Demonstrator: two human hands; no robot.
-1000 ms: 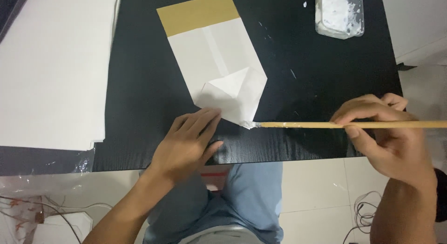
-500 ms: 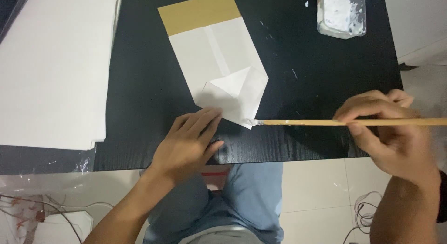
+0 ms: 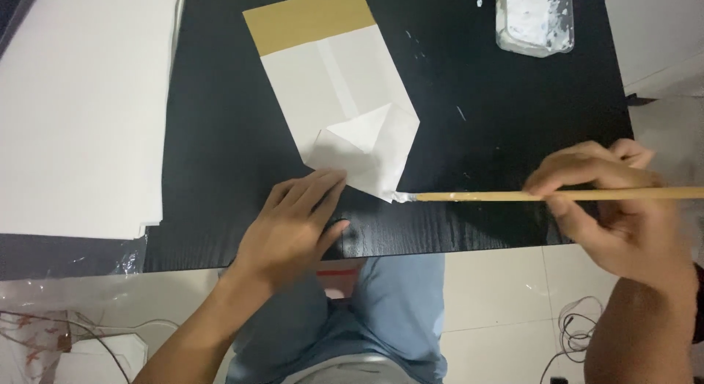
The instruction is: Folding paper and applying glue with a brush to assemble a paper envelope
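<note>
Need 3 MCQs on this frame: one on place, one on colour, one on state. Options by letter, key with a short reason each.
1. Where does the tip of the wooden stick sit?
A. in the glue tub
B. at the lower corner of the paper bag
C. on the white sheet stack

2. What colour is the band at the bag's top end?
A. tan-brown
B. blue
C. red

3. What is the left hand doing?
A. gripping the stick
B. lifted clear of the table
C. lying flat, fingertips on the bag's folded bottom edge

Answers:
1 B: the tip meets the bag's lower corner on the black table, far from the glue tub.
2 A: the band is tan-brown above the white body.
3 C: the left hand lies flat; the right hand holds the stick.
</note>
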